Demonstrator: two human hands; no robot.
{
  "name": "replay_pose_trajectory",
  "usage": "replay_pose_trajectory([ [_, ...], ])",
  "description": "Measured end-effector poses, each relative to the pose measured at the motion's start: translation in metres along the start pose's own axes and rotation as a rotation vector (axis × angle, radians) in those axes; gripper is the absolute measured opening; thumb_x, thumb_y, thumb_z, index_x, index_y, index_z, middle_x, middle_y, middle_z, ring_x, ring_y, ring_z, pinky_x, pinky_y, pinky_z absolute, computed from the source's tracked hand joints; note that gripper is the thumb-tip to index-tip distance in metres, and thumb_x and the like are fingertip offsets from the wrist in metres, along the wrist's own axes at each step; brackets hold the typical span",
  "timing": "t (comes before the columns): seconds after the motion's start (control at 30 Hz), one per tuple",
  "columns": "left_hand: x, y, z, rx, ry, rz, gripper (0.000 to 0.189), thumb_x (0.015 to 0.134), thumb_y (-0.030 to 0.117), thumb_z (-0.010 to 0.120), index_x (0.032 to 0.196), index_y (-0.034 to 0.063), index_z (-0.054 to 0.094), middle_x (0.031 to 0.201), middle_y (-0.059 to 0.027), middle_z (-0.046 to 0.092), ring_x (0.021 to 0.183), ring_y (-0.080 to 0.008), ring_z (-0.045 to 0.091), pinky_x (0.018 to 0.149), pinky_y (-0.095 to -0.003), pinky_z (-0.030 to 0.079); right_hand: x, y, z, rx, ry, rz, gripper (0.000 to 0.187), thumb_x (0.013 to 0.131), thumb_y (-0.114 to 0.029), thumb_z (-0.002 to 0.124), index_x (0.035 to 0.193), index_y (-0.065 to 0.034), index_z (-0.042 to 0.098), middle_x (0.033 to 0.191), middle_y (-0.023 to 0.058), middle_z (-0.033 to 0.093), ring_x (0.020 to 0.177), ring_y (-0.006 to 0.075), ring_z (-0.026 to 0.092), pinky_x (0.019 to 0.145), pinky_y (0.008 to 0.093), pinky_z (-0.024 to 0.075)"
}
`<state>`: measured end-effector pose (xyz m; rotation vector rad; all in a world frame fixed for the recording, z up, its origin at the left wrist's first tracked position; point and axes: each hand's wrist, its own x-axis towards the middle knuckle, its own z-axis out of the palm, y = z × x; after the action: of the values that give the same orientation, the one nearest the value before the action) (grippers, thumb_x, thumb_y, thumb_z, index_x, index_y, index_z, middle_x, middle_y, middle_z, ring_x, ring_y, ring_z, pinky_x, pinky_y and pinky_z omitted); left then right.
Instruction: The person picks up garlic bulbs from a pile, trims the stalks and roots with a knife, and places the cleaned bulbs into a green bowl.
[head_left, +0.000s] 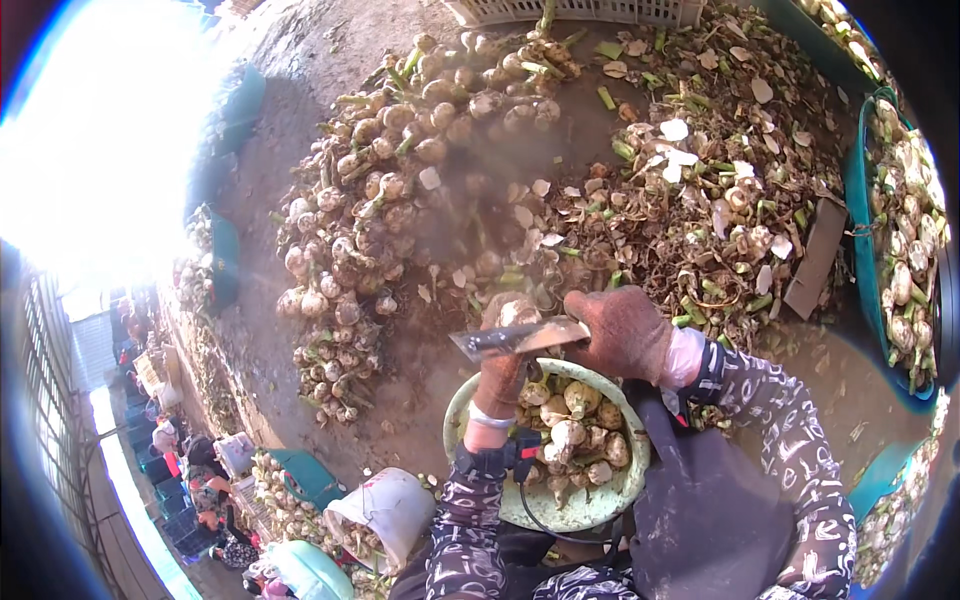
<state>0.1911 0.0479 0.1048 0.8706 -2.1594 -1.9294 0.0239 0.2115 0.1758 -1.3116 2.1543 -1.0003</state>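
Note:
My left hand (500, 381), in a brown work glove, holds up a garlic bulb (519, 310); the knife partly hides this grip. In my right hand (626, 330), gloved the same way, is a broad-bladed knife (536, 337). Its blade points left and crosses in front of the bulb and my left fingers. Whether the edge touches the bulb I cannot tell. Just below both hands sits a pale green plastic basin (636, 491) at my lap. Trimmed garlic bulbs (568, 433) lie heaped in it, and my left forearm crosses its left side.
Untrimmed garlic (375, 195) is piled ahead and left. Peelings and cut stalks (675, 247) cover the ground ahead right, beside a flat board (816, 259). A teal tub of garlic (862, 247) stands right, a white bucket (386, 510) lower left. Other people (206, 487) sit farther left.

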Motion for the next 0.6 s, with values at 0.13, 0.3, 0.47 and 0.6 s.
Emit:
replay_pose_trajectory([
  [0.13, -0.015, -0.004, 0.024, -0.463, 0.006, -0.004, 0.046, 0.085, 0.043, 0.065, 0.104, 0.0004, 0.063, 0.101, -0.0088, 0.063, 0.088, -0.0181, 0.060, 0.076, -0.0322, 0.050, -0.009, 0.015, 0.009, 0.003, 0.046, -0.044, 0.042, 0.075, -0.044, 0.069, 0.081, -0.0072, 0.052, 0.067, 0.0166, 0.060, 0.065, 0.0372, 0.061, 0.054, 0.0444, 0.0474],
  [0.3, -0.029, 0.058, 0.052, -0.401, -0.017, -0.047, 0.039, 0.070, 0.016, 0.068, 0.103, 0.0006, 0.056, 0.088, -0.0022, 0.057, 0.078, -0.0088, 0.055, 0.069, -0.0238, 0.047, -0.004, 0.092, 0.023, -0.068, -0.081, 0.287, 0.031, 0.078, -0.035, 0.067, 0.083, -0.0073, 0.054, 0.069, 0.0172, 0.061, 0.063, 0.0371, 0.061, 0.054, 0.0442, 0.0477],
  [0.47, -0.017, 0.082, 0.023, 0.086, -0.020, 0.237, 0.052, 0.069, 0.019, 0.079, 0.112, 0.0030, 0.055, 0.095, -0.0032, 0.056, 0.087, -0.0122, 0.056, 0.076, -0.0265, 0.048, -0.023, 0.080, -0.003, 0.028, 0.097, 0.486, 0.024, 0.082, -0.032, 0.061, 0.081, -0.0072, 0.062, 0.068, 0.0184, 0.063, 0.062, 0.0326, 0.064, 0.056, 0.0420, 0.0516],
  [0.6, -0.010, 0.064, 0.013, 0.090, 0.260, 0.167, 0.045, 0.074, 0.011, 0.077, 0.113, 0.0030, 0.055, 0.093, -0.0043, 0.058, 0.083, -0.0153, 0.059, 0.077, -0.0296, 0.051, -0.045, 0.081, 0.023, -0.045, -0.035, 0.407, 0.028, 0.080, -0.035, 0.062, 0.083, -0.0073, 0.064, 0.069, 0.0169, 0.064, 0.067, 0.0350, 0.064, 0.064, 0.0434, 0.0518],
])
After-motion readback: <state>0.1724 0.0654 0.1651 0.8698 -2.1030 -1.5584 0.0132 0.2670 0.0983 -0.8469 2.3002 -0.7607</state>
